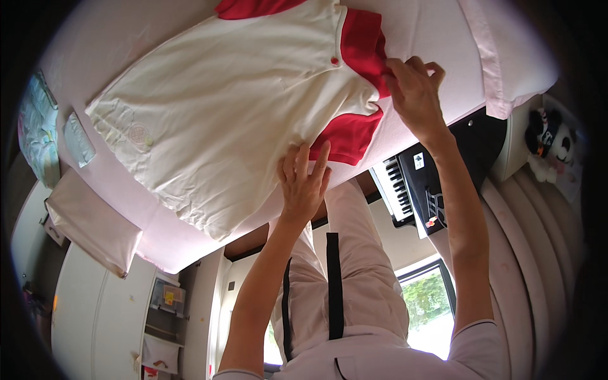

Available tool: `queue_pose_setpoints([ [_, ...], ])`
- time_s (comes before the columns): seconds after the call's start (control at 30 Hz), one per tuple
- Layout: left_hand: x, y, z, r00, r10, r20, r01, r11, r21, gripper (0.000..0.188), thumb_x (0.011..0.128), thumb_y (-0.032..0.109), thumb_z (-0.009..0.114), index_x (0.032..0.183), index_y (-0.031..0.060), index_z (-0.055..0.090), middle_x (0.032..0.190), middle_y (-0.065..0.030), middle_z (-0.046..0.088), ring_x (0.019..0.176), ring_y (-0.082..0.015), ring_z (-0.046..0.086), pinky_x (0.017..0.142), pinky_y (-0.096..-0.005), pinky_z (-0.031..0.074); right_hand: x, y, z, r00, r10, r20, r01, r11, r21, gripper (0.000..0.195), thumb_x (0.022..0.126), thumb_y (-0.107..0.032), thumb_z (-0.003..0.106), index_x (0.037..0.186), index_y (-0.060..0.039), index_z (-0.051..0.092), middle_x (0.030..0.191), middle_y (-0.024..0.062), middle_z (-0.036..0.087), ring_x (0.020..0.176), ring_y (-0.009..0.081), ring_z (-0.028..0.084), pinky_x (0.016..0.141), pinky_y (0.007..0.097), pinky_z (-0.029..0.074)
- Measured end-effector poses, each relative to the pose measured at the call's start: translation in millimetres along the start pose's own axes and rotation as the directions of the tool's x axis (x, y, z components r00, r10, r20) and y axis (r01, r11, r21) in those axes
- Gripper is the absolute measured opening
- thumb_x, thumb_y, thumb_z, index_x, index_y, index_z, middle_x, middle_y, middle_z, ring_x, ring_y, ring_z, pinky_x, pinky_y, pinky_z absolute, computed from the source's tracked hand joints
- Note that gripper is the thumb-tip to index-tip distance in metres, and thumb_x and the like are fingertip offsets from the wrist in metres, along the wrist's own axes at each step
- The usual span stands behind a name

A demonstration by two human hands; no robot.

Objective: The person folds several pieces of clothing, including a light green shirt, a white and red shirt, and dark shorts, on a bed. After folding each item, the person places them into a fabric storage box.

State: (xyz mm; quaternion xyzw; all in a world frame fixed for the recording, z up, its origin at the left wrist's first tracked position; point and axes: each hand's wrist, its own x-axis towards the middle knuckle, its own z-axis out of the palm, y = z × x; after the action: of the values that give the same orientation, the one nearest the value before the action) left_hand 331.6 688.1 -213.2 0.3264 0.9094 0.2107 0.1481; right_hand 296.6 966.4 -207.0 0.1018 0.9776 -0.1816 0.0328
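A cream garment (209, 118) with red trim lies spread and slightly wrinkled on a pale pink bedsheet (427, 28). Its red collar (361, 42) points to the right, with a red button (334, 61) on the placket beside it. The near red sleeve (349, 137) lies flat by the bed's edge; the far one is cut off at the top. My right hand (418, 97) pinches the collar's outer edge between thumb and fingers. With fingers apart, my left hand (302, 183) rests on the garment's near side, its fingertips next to the near sleeve.
At the left are a diaper pack (38, 128), a small pale packet (79, 140) and a fabric box (92, 223). A pillow (513, 52) lies at the right. Beyond the bed's edge stand an electronic keyboard (394, 187), a panda plush (558, 142) and white cabinets (102, 304).
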Motion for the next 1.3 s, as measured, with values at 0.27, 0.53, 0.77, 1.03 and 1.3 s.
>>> queue_pose_setpoints([
  [0.27, 29.0, 16.0, 12.0, 0.987, 0.14, -0.083, -0.155, 0.966, -0.208, 0.04, 0.066, 0.007, 0.077, 0.104, 0.0076, 0.064, 0.114, -0.0095, 0.056, 0.11, -0.0319, 0.054, 0.093, -0.0436, 0.046, 9.0, 14.9, 13.7, 0.939, -0.265, -0.219, 0.179, 0.92, -0.347, 0.012, 0.093, -0.019, 0.066, 0.103, -0.0163, 0.059, 0.078, -0.0067, 0.064, 0.088, 0.0129, 0.056, 0.092, 0.0425, 0.031],
  [0.53, -9.3, 23.0, -12.9, 0.997, -0.053, -0.05, 0.016, 0.831, -0.557, 0.046, 0.082, 0.004, 0.073, 0.126, 0.0037, 0.059, 0.129, -0.018, 0.059, 0.112, -0.0374, 0.06, 0.089, -0.0431, 0.054, -23.9, -15.4, 4.4, 0.837, -0.525, 0.154, 0.545, 0.825, -0.15, 0.053, 0.074, -0.004, 0.069, 0.125, -0.0182, 0.059, 0.137, 0.0012, 0.054, 0.134, 0.0192, 0.044, 0.112, 0.0485, 0.029],
  [0.77, -84.4, -35.1, -44.1, 0.981, -0.194, -0.007, 0.19, 0.965, -0.18, 0.059, 0.08, 0.008, 0.067, 0.138, 0.0105, 0.056, 0.153, -0.019, 0.041, 0.133, -0.0401, 0.041, 0.11, -0.0517, 0.034, -63.8, -25.1, 2.6, 0.698, -0.533, 0.478, 0.621, 0.783, -0.034, 0.089, 0.065, -0.019, 0.083, 0.146, -0.0261, 0.046, 0.164, 0.0017, 0.025, 0.152, 0.0276, 0.021, 0.122, 0.0552, 0.022],
  [1.03, -245.0, -142.1, -86.1, 0.541, -0.834, 0.107, 0.813, 0.552, 0.188, 0.068, 0.077, 0.022, 0.072, 0.139, 0.0106, 0.047, 0.147, -0.0197, 0.038, 0.125, -0.0414, 0.041, 0.101, -0.054, 0.041, -75.4, -61.0, -23.1, 0.862, -0.417, 0.289, 0.441, 0.897, -0.021, 0.049, 0.072, -0.008, 0.076, 0.119, -0.0158, 0.065, 0.151, 0.0048, 0.048, 0.14, 0.0292, 0.042, 0.116, 0.0521, 0.029],
  [1.3, -175.0, -114.6, -101.0, 0.812, -0.579, -0.076, 0.584, 0.801, 0.13, 0.058, 0.074, 0.004, 0.063, 0.131, 0.005, 0.051, 0.132, -0.0198, 0.045, 0.123, -0.0387, 0.042, 0.104, -0.054, 0.031, -7.9, -47.5, 4.2, 0.922, -0.17, 0.347, 0.055, 0.947, 0.317, 0.017, 0.092, -0.021, 0.07, 0.093, -0.0036, 0.069, 0.078, 0.0123, 0.069, 0.072, 0.0271, 0.066, 0.08, 0.0373, 0.046],
])
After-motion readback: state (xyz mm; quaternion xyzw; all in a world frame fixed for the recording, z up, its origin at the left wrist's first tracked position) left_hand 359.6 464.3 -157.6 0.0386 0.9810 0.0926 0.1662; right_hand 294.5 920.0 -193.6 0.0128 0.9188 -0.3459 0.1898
